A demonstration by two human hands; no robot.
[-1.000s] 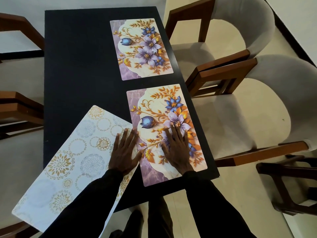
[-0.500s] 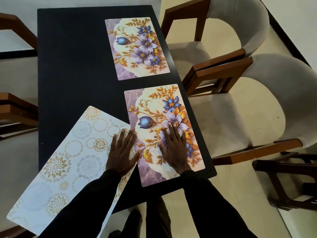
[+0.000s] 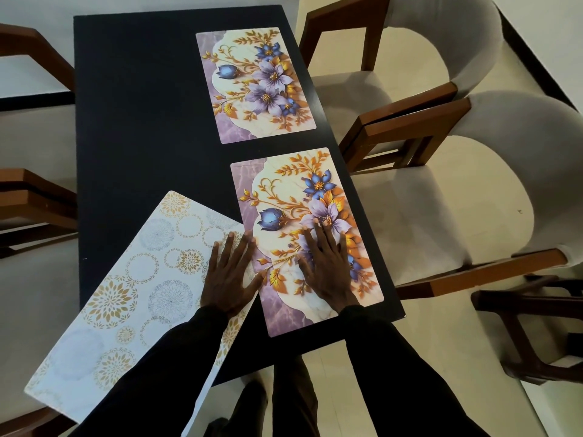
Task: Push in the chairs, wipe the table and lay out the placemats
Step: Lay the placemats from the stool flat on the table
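I am pressing my right hand flat, fingers straight and slightly spread, on the near floral placemat. The mat is a smooth, round-cornered rectangle lying by the right edge of the black table, its long axis running away from me and its flowers facing the cushioned wooden chairs. My left hand is resting flat, fingers fanned, on the white placemat with gold and grey circles. That mat is lying diagonally and overhanging the near-left corner. A second floral placemat is lying farther along.
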